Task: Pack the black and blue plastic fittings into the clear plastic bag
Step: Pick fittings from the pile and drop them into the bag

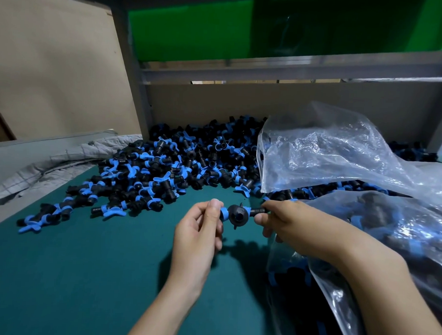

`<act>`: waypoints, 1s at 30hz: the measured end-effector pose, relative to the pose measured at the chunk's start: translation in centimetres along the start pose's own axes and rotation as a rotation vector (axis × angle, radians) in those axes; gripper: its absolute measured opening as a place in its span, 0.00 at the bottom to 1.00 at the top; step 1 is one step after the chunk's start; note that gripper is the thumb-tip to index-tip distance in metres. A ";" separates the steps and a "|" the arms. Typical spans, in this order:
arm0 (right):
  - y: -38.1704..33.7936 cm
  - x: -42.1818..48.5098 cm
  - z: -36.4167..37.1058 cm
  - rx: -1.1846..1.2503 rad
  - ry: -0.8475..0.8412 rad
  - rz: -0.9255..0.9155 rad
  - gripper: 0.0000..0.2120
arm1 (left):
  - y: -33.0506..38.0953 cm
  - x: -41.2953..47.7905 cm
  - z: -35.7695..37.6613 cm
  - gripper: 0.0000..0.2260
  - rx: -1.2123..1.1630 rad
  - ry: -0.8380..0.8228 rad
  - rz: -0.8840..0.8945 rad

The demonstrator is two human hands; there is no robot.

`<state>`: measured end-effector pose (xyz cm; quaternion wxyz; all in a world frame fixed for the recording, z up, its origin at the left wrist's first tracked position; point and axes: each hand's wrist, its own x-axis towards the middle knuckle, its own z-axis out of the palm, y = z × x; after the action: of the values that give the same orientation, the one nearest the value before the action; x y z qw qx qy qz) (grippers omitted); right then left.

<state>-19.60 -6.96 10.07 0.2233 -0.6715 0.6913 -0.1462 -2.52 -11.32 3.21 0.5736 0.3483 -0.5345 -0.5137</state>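
One black and blue fitting (239,214) is held between both hands above the green mat. My left hand (198,233) pinches its left blue end and my right hand (285,224) pinches its black right stub. A large pile of black and blue fittings (169,170) lies on the mat behind the hands. A clear plastic bag (399,238) partly filled with fittings lies at the right, under my right forearm. A second crumpled clear bag (324,151) rests on the pile behind it.
The green mat (84,262) covers the table in front. A grey cloth (63,158) lies at the left edge. A cardboard wall (217,104) and a metal shelf rail (295,69) close off the back.
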 end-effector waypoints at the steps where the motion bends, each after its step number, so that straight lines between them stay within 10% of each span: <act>1: 0.0 0.0 0.0 -0.004 0.004 0.000 0.11 | 0.1 0.0 0.0 0.12 -0.010 0.000 -0.009; 16: -1.4 -1.8 -1.5 0.013 0.169 0.047 0.30 | -1.1 1.1 -1.0 0.12 -0.160 0.075 -0.243; 30: -5.3 -3.4 -2.3 0.178 0.428 -0.244 0.34 | -0.3 -3.6 4.8 0.04 -0.163 -0.293 -0.184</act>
<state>-16.16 -4.06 15.10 0.1109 -0.6813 0.6212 -0.3711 -6.90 -7.22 2.87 0.4666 0.2694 -0.5350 -0.6508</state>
